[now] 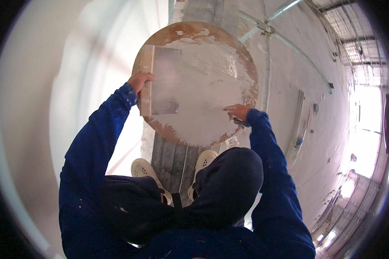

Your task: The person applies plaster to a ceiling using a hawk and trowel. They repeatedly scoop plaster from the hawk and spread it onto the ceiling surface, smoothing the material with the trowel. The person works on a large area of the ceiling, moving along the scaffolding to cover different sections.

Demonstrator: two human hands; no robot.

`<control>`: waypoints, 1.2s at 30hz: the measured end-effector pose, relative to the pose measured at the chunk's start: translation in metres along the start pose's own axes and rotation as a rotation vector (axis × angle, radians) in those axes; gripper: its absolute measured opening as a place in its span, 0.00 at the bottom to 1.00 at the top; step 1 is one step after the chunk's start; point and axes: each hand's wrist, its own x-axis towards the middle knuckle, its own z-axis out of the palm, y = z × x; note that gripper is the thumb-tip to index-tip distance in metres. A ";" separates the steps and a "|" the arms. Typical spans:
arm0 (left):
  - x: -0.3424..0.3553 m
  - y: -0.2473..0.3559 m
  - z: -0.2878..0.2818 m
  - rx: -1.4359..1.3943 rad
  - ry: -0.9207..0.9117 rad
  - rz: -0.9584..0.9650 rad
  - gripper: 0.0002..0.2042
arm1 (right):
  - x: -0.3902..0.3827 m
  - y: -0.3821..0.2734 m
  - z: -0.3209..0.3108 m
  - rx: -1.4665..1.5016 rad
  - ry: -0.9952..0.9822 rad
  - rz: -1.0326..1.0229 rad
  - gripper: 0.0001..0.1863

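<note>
A round brown board (156, 38) lies in front of me, most of its top coated in pale grey plaster (207, 93). At its left side my left hand (140, 81) is closed around the wooden back of a wide metal plastering blade (166, 82). The blade lies over the plaster, its wooden edge toward the left rim. On the right side of the board, my right hand (237, 113) is closed on a dark-handled tool (242, 123), with the index finger stretched forward. I cannot make out that tool's blade against the plaster.
My feet in pale clogs (206, 159) stand on grey metal planks (166, 159) below the board. A smooth white wall (26, 129) curves up at the left. Scaffold poles (267, 29) cross at upper right. Beyond them, a long straight bar (297, 114) lies on the pale floor.
</note>
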 end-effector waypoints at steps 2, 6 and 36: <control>-0.007 -0.010 0.003 -0.020 -0.052 0.013 0.12 | -0.028 -0.005 0.006 0.343 0.241 -0.055 0.17; -0.029 -0.012 0.008 -0.164 -0.058 0.047 0.11 | -0.061 -0.074 -0.015 1.303 0.265 -0.024 0.27; -0.022 0.055 -0.014 -0.626 0.003 0.495 0.10 | 0.033 -0.066 0.016 0.066 0.465 0.538 0.35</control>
